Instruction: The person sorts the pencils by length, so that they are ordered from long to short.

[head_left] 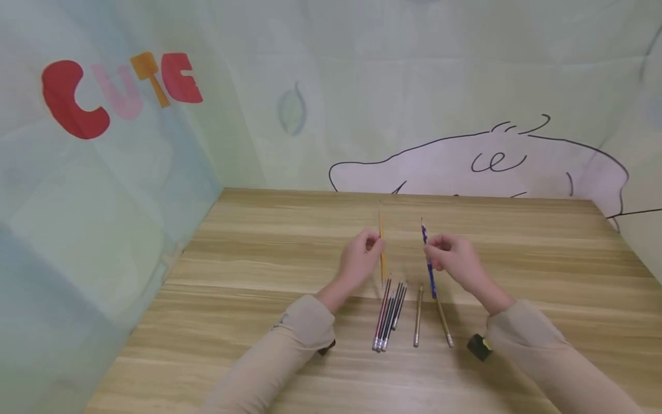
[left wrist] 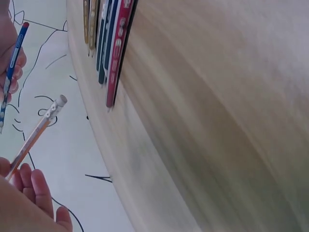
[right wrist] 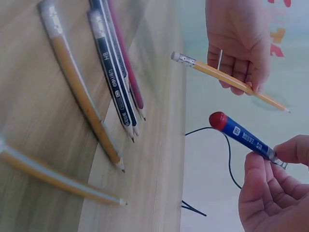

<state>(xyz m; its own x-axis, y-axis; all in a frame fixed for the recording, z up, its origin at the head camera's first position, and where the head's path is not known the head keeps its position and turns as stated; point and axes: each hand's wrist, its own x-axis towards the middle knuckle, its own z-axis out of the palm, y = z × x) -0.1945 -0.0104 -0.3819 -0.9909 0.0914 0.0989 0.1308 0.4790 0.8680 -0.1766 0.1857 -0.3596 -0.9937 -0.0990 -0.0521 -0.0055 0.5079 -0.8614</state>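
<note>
In the head view my left hand (head_left: 358,260) pinches a yellow pencil (head_left: 383,267), its tip pointing away and its white eraser towards me. To its right, my right hand (head_left: 457,261) pinches a blue patterned pencil (head_left: 431,280); the right wrist view shows its red rounded end (right wrist: 218,120). Both pencils are held up off the table, apart from each other. Below the hands lie several dark pencils (head_left: 389,325) bunched together, with a red pencil (head_left: 381,313) at their left. Two gold-coloured pencils, one on the left (head_left: 418,322) and one on the right (head_left: 443,322), lie separately beside them.
The wood-grain table (head_left: 248,253) reaches back to a fabric backdrop (head_left: 248,115) with a line drawing and large letters. A dark block-like item (head_left: 479,347) shows below the right sleeve, and part of another dark item (head_left: 327,347) below the left.
</note>
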